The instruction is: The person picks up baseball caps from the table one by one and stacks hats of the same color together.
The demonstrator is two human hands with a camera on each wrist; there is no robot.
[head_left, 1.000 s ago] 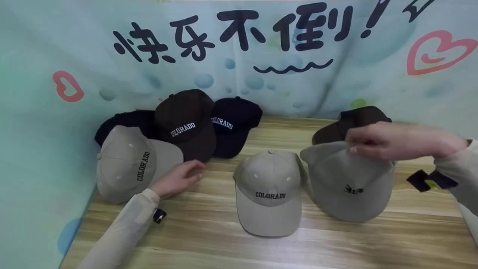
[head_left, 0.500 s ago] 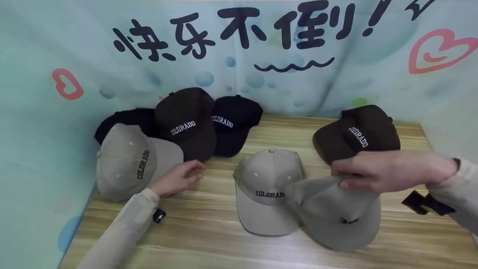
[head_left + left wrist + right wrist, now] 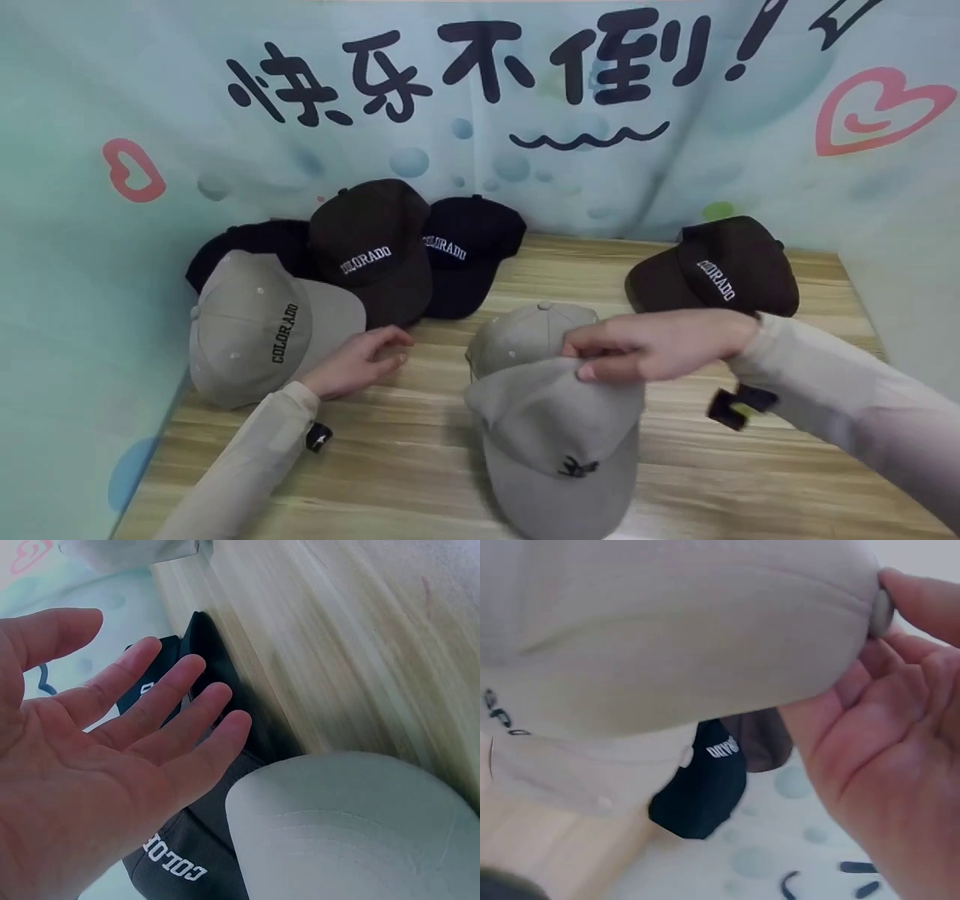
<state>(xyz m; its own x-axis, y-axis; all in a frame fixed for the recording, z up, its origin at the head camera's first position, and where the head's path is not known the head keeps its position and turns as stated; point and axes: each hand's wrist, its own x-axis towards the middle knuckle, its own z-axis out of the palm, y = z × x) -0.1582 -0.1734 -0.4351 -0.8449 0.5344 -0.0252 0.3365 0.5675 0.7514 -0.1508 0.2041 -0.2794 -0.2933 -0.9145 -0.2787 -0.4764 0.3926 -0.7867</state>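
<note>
holding a khaki cap (image 3: pixel 559 442) by its crown button in our right hand (image 3: pixel 649 346), we have it hanging just above the khaki colorado cap (image 3: pixel 521 337) at mid-tabletop (image 3: pixel 420 465), not yet set down; that grip is a pinch. our left hand (image 3: pixel 356 364) rests open beside the brim of the khaki cap at the left (image 3: pixel 259 330), holding nothing. we judge the brown cap (image 3: pixel 716 274) at the right is still to be gathered, while four caps already cluster at the left

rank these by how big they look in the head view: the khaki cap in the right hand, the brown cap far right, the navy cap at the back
1. Held khaki cap, largest, though nearest the camera.
2. Far-right brown cap.
3. Navy cap, smallest, but partly hidden behind another brown cap, so unsure.
</note>
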